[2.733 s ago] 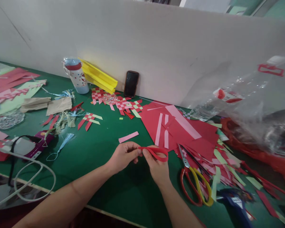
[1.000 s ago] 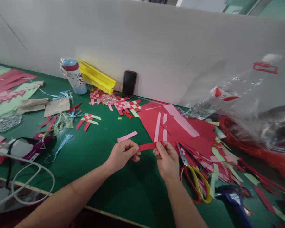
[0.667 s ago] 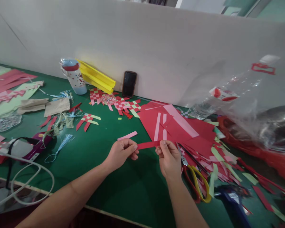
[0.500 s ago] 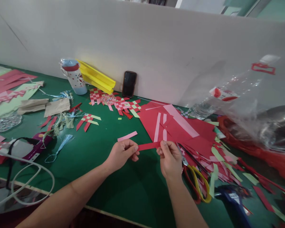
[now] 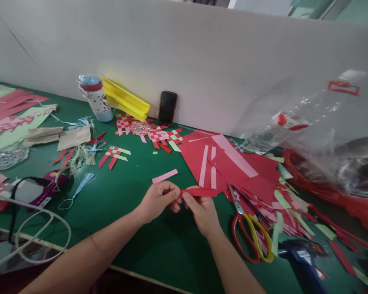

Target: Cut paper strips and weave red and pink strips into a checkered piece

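Note:
A folded red paper strip (image 5: 199, 192) hovers just above the green table (image 5: 135, 228). My left hand (image 5: 159, 200) pinches its left end with thumb and fingers closed. My right hand (image 5: 202, 212) meets it there, fingertips closed on the same end, and the strip runs off to the right over that hand. A loose pink strip (image 5: 164, 176) lies just beyond my left hand. Red sheets with pink strips (image 5: 230, 163) lie beyond my right hand.
Red and yellow scissors (image 5: 251, 232) lie right of my right hand, beside a blue tool (image 5: 300, 257) and paper scraps. Woven red pieces (image 5: 150, 132), a phone (image 5: 167, 108), a cup (image 5: 95, 98) and yellow paper (image 5: 127, 100) stand by the back wall. A white cable (image 5: 33, 232) loops at the left.
My right hand has slid left along the red strip to meet my left hand. The strip, held stretched between both hands before, is now doubled over.

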`<state>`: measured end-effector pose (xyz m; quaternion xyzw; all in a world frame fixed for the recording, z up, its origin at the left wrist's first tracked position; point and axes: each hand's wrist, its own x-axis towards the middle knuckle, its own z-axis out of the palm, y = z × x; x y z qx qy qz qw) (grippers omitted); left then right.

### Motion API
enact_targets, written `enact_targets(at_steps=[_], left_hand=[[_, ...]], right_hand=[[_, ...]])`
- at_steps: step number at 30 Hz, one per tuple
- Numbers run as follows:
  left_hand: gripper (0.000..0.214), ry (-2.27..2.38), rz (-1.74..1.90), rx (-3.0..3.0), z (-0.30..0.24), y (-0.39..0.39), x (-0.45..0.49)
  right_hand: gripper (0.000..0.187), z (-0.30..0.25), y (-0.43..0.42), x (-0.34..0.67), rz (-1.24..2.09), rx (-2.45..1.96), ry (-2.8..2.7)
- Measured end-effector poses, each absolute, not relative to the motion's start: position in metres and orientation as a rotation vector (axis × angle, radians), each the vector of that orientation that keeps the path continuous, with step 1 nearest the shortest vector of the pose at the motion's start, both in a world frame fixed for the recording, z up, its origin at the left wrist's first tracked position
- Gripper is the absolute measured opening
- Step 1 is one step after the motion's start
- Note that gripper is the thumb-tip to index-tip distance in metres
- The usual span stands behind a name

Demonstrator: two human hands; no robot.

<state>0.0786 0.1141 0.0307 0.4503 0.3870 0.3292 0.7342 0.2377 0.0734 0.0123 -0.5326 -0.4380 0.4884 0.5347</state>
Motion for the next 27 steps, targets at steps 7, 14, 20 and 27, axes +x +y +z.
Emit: enact_targets(at_steps=[7, 14, 20, 27], left_hand=[[0.037, 0.874, 0.730, 1.001, 0.031, 0.115, 0.077], [0.036, 0.854, 0.640, 1.033, 0.029, 0.117, 0.075], [0.042, 0.822, 0.549, 1.027, 0.025, 0.117, 0.076], [0.040, 0.835, 0.552, 1.025, 0.022, 0.117, 0.076]], right_hand=[[0.030, 0.011, 0.080, 0.260, 0.978, -1.249, -0.790], [0.035, 0.017, 0.082, 0.262, 0.980, -1.203, -0.766], [0.035, 0.016, 0.079, 0.259, 1.036, -1.217, -0.813], [0.034, 0.014, 0.078, 0.257, 1.061, -1.251, -0.858]])
